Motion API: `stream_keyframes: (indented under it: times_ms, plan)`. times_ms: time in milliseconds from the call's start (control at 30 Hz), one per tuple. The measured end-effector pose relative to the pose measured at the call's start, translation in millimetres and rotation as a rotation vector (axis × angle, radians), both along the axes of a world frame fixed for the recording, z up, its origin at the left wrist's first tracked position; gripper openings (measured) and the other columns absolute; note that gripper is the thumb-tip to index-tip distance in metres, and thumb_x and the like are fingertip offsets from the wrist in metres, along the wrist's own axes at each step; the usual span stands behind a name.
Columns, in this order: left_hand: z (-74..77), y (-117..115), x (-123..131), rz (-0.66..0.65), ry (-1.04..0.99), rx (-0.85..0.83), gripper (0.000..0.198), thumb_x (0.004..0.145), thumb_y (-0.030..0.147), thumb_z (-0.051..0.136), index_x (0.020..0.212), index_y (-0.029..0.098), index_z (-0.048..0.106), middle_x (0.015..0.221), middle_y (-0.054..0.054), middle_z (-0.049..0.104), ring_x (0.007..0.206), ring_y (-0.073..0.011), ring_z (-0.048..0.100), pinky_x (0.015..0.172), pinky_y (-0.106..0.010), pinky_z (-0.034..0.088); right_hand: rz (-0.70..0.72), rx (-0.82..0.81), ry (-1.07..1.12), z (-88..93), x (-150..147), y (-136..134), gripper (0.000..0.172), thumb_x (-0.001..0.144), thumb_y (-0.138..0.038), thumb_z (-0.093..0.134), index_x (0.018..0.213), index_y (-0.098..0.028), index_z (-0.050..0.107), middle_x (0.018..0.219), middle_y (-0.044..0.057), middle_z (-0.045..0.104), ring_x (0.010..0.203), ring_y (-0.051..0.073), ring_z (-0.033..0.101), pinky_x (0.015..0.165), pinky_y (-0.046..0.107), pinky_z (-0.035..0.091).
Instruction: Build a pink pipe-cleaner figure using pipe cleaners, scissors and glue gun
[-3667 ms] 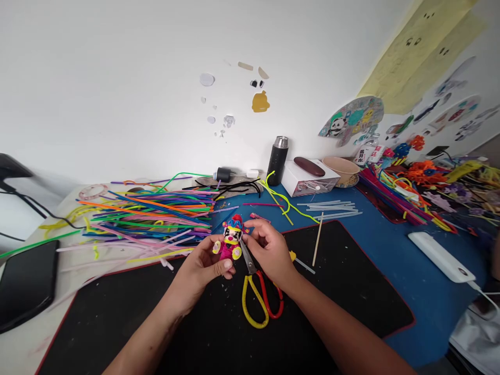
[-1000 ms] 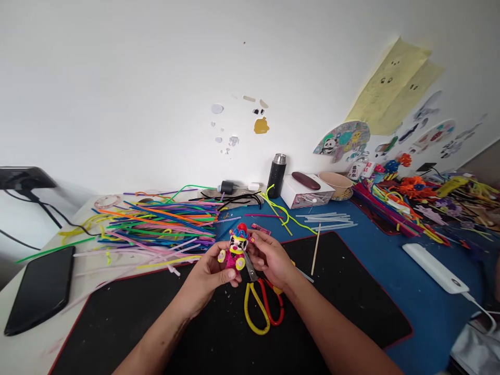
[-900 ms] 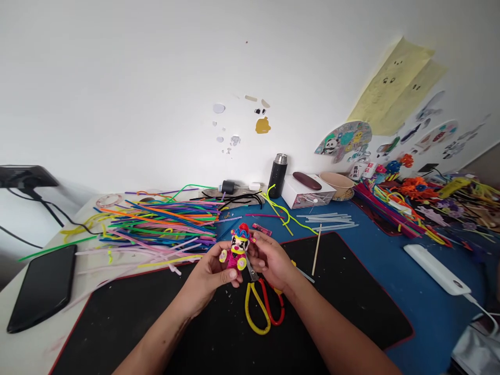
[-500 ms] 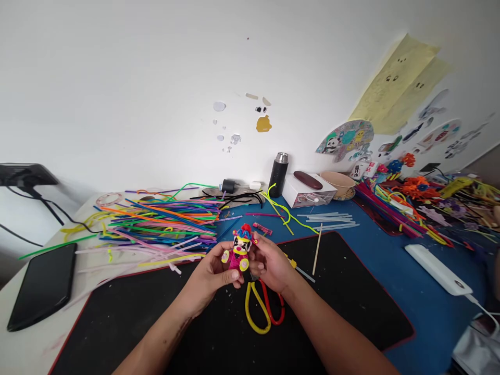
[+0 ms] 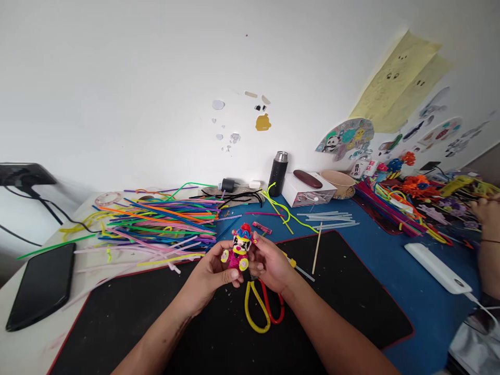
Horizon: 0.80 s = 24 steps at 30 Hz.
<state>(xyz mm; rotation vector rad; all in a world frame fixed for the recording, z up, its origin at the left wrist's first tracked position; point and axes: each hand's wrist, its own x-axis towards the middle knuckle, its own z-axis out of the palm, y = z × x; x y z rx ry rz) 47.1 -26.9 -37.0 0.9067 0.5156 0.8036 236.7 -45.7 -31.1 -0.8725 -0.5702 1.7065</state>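
Both my hands hold a small pipe-cleaner figure (image 5: 239, 247) just above the black mat (image 5: 117, 317). The figure has a pink body, yellow paws and a red and blue headpiece. My left hand (image 5: 211, 276) grips its lower body from the left, thumb across the front. My right hand (image 5: 269, 263) pinches its right side near the head. Scissors with yellow and red handles (image 5: 261, 307) lie on the mat right under my right hand, their blades hidden by it.
A large heap of coloured pipe cleaners (image 5: 156, 224) lies at the left. A dark phone (image 5: 41, 284) rests at the far left. A black flask (image 5: 278, 173), a white box (image 5: 308, 190), a wooden stick (image 5: 316, 247) and a white power bank (image 5: 437, 267) stand behind. Another person's hand (image 5: 486, 213) shows at the right edge.
My hands have lifted the figure slightly and closed in over the scissor blades. Another person's hand has come into view at the right edge.
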Motion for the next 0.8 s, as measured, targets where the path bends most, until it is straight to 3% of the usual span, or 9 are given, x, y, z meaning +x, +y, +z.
stream_keyframes:
  times_ms: [467, 633, 800]
  plan:
    - [-3.1, 1.7, -0.5, 0.000, 0.001, -0.001, 0.061, 0.073, 0.031, 0.101, 0.121, 0.021, 0.064, 0.085, -0.001, 0.078, 0.068, -0.0161, 0.074, 0.062, -0.025, 0.060, 0.012, 0.020, 0.003, -2.6, 1.3, -0.2, 0.056, 0.078, -0.065, 0.091, 0.078, -0.020, 0.058, 0.063, -0.006, 0.058, 0.042, 0.003, 0.030, 0.041, 0.019, 0.014]
    - [-2.6, 3.7, -1.9, 0.027, -0.032, -0.015, 0.053, 0.073, 0.032, 0.101, 0.110, 0.020, 0.064, 0.085, 0.000, 0.077, 0.071, -0.0176, 0.077, 0.064, -0.025, 0.061, -0.048, 0.052, -0.063, 1.2, 0.1, -2.2, 0.060, 0.078, -0.067, 0.090, 0.070, -0.019, 0.054, 0.059, -0.007, 0.051, 0.042, 0.003, 0.028, 0.041, 0.020, 0.015]
    - [0.0, 4.7, -3.3, 0.061, -0.034, -0.064, 0.049, 0.073, 0.033, 0.101, 0.106, 0.019, 0.069, 0.090, -0.003, 0.081, 0.078, -0.0194, 0.081, 0.070, -0.025, 0.063, -0.092, 0.070, -0.181, -1.6, -0.3, -13.5, 0.047, 0.082, -0.060, 0.089, 0.090, -0.017, 0.071, 0.059, -0.009, 0.048, 0.044, 0.004, 0.027, 0.044, 0.021, 0.016]
